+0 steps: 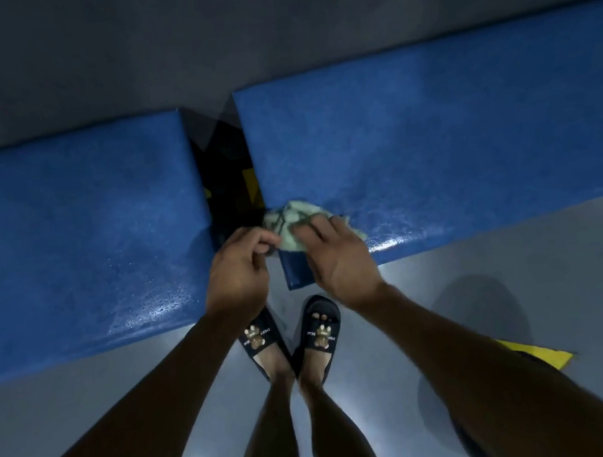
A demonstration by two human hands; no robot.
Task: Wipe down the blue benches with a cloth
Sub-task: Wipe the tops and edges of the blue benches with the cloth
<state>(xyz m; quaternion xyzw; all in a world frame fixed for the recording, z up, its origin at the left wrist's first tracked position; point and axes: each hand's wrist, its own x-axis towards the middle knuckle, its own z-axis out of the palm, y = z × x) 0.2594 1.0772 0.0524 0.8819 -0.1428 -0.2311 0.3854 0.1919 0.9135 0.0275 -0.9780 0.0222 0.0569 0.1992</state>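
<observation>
Pressing crumpled pale cloth (297, 225) on glossy pebbled blue bench (452, 141): right hand (337, 258) grip holding cloth, left hand (238, 270) pinching it.

single head-worn wide-angle view, facing steeply down, close over both benches (433, 136), feet at lower centre of frame
</observation>
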